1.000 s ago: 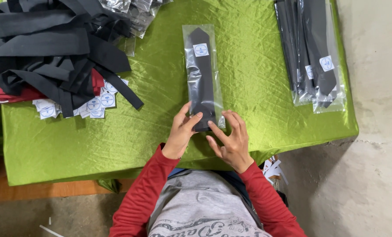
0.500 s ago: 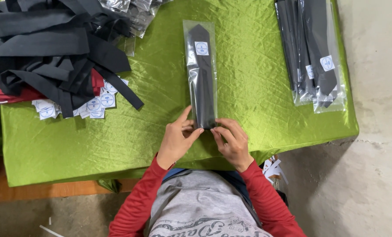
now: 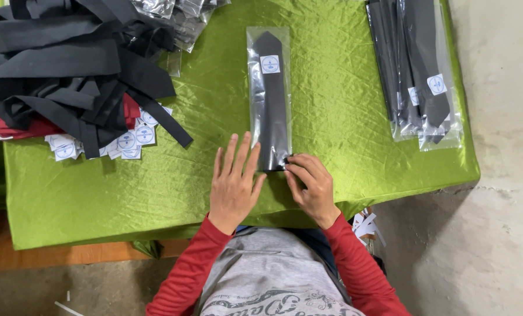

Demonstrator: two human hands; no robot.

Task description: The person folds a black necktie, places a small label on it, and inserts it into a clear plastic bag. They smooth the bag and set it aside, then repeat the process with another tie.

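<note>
Hands (image 3: 273,181) flat, fingertips on bagged tie (image 3: 271,99)

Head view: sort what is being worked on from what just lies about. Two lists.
In hand:
- bagged black tie, lying flat mid-table
- left hand, flat beside the bag's near end
- right hand, fingers pinching the bag's near corner

Lying about:
- heap of loose black ties
- stack of bagged ties
- round-stickered tags
- green cloth

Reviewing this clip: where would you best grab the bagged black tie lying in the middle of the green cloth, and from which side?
Probably the near end of the bagged tie, from the person's side: it lies flat and lengthwise, and that end sits between the left hand and right hand on the green cloth.
</note>
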